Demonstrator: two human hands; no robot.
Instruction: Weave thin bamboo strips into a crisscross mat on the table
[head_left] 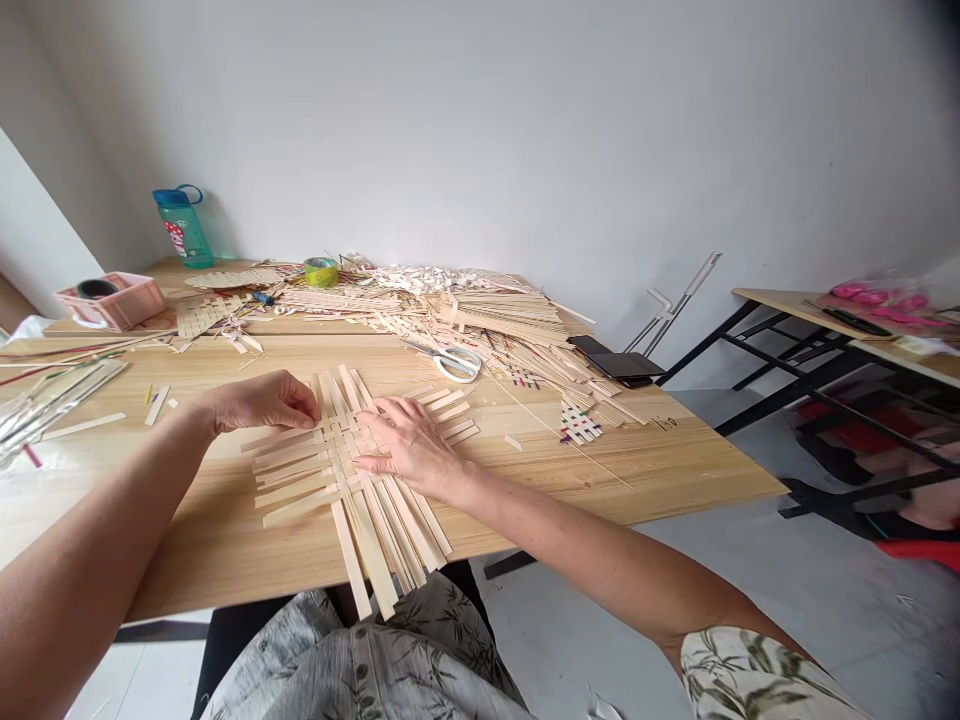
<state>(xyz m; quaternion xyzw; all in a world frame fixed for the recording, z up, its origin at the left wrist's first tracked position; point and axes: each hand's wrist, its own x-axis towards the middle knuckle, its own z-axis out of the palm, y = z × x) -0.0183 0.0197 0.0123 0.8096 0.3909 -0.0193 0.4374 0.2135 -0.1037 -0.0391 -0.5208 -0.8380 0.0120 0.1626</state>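
L hand (266, 402) pressed curled fingers and R hand (409, 450) spread fingers on wood-strip weave (315, 470) atop wood bench (202, 545) by white wall (480, 130).

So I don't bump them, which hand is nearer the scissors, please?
Right. The right hand rests on the strips just short of the scissors; the left hand sits farther off to their left.

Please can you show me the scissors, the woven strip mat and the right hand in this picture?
Scissors (456, 379): head view, on the white handle.
Woven strip mat (296, 465): head view, on its crossed strips.
Right hand (409, 450): head view, on the back of the hand.
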